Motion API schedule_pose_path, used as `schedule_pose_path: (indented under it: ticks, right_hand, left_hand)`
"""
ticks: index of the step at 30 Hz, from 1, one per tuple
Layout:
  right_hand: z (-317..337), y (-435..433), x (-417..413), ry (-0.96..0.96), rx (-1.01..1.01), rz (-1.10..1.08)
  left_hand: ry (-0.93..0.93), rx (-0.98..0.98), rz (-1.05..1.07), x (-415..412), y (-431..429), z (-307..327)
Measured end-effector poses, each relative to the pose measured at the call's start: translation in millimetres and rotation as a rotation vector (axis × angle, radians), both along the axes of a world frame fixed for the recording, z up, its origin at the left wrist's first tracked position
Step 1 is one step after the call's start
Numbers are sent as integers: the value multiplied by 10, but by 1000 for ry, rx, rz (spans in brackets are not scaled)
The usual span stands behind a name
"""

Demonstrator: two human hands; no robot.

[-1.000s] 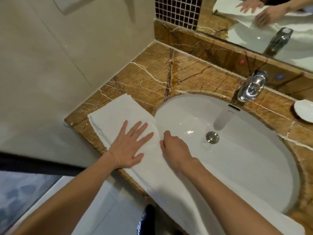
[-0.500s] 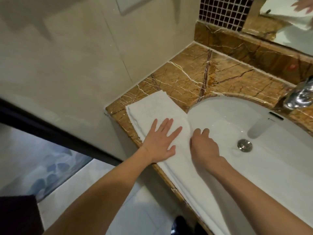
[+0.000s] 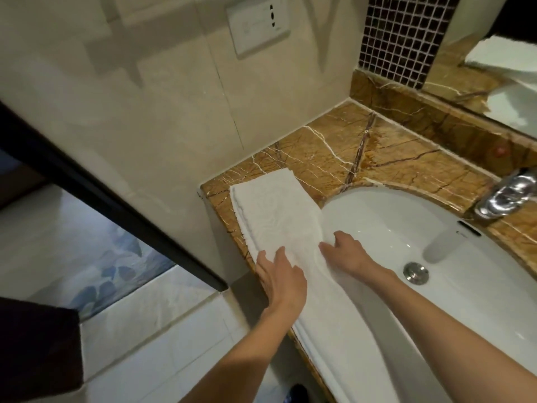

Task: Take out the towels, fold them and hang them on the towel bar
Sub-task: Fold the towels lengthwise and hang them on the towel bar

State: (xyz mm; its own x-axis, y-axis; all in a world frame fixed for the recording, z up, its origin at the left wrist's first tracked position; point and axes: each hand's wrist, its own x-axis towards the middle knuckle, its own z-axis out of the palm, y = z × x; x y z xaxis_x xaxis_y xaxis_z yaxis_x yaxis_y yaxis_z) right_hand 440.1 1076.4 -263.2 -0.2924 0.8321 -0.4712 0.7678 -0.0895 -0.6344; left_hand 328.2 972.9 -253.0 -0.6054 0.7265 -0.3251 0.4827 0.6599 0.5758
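A white towel (image 3: 276,210), folded into a long strip, lies along the front of the brown marble counter (image 3: 325,152) and over the rim of the white sink (image 3: 377,216). My left hand (image 3: 280,276) is on the towel at the counter's front edge, with its fingers bent down into the cloth. My right hand (image 3: 345,253) is on the towel's sink-side edge, fingers curled round the fold. The strip's right end runs out of view under my right forearm. No towel bar is in view.
A chrome faucet (image 3: 505,196) stands at the right, above the sink drain (image 3: 415,271). A mirror (image 3: 494,71) behind reflects the towel. A beige wall with a socket plate (image 3: 257,24) stands to the left, and a dark door frame (image 3: 110,199) crosses the tiled floor.
My left hand slid back from the towel's middle to its front edge and its spread fingers bent. My right hand stayed on the sink-side fold. The view swung left.
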Motion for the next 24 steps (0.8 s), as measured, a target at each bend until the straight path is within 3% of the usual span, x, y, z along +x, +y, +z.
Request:
schedule_pose_path:
  ticks: [3, 8, 18, 24]
  right_hand:
    - [-58, 32, 150, 58, -45, -3]
    - [-134, -39, 346, 175, -140, -66]
    - [-138, -34, 404, 154, -61, 14]
    - [-317, -140, 555, 173, -148, 50]
  left_hand:
    - [-141, 37, 180, 25, -42, 49]
    - [-183, 23, 361, -7, -84, 33]
    - [24, -110, 309, -46, -72, 10]
    - [35, -125, 303, -85, -124, -33]
